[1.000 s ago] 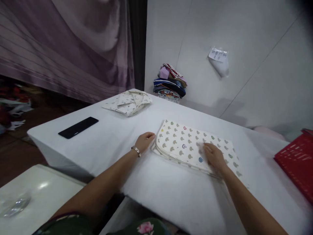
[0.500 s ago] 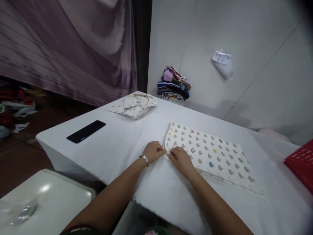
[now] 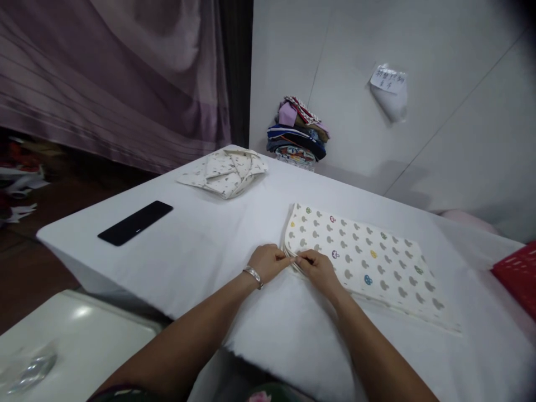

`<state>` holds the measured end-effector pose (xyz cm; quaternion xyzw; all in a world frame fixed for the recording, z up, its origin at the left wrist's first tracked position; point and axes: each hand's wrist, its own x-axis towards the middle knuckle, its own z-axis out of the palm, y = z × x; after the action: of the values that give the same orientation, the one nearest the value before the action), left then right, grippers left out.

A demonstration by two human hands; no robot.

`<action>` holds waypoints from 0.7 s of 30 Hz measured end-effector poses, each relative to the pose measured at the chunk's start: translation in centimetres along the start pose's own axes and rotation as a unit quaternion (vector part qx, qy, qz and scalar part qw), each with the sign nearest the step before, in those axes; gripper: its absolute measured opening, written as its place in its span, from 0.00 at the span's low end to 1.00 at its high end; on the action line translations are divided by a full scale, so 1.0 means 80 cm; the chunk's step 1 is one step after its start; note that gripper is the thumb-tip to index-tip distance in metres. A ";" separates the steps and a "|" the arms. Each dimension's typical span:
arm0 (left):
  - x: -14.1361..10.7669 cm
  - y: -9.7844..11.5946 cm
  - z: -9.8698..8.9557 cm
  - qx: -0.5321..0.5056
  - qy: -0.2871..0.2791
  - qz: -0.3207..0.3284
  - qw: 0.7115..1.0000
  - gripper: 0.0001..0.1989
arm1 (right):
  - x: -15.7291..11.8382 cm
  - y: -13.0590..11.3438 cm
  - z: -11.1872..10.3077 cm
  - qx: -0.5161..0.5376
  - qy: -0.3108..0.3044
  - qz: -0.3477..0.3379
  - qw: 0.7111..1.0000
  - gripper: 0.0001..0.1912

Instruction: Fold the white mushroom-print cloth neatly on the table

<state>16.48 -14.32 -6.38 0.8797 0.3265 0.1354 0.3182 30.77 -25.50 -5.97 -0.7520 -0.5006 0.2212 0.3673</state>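
A folded white cloth [image 3: 360, 257] with grey and coloured mushroom prints lies flat on the white-covered table [image 3: 201, 240]. At its near left corner my left hand [image 3: 268, 263], with a silver bracelet at the wrist, pinches the layered edge. My right hand [image 3: 320, 273] pinches the same corner from the right, its fingertips almost touching the left ones. The layers look slightly spread between the fingers. Further back on the table sits another printed white cloth [image 3: 228, 172], loosely folded.
A black phone-like slab [image 3: 136, 223] lies at the table's left. Behind the table is a stack of folded clothes [image 3: 297, 134]. A red basket [image 3: 517, 276] stands at the right edge. A pale lidded surface [image 3: 84, 340] is at lower left.
The camera view has shifted slightly. My left hand's fingers have stretched further over the cloth's corner, closer to my right fingertips. Both hands stay at that corner.
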 end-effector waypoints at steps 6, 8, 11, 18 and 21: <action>0.001 0.008 0.005 0.017 0.016 -0.037 0.999 0.15 | -0.001 0.004 0.002 -0.015 0.017 -0.027 0.999 0.12; 0.001 0.009 0.005 0.016 0.014 -0.046 0.999 0.12 | -0.001 0.006 0.002 -0.014 0.020 -0.035 0.999 0.12; 0.001 0.010 0.004 0.008 0.012 -0.052 0.999 0.10 | -0.002 0.008 0.004 -0.008 0.023 -0.044 0.999 0.12; 0.001 0.010 0.005 -0.028 0.023 -0.056 0.998 0.08 | -0.004 0.012 0.006 0.012 0.057 -0.067 0.996 0.12; 0.002 0.010 0.006 -0.036 0.031 -0.059 0.997 0.07 | -0.006 0.013 0.008 -0.005 0.062 -0.089 0.994 0.11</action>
<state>17.18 -14.93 -6.26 0.8421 0.3825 0.1556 0.3469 30.76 -25.93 -7.22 -0.7185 -0.5433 0.1377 0.4118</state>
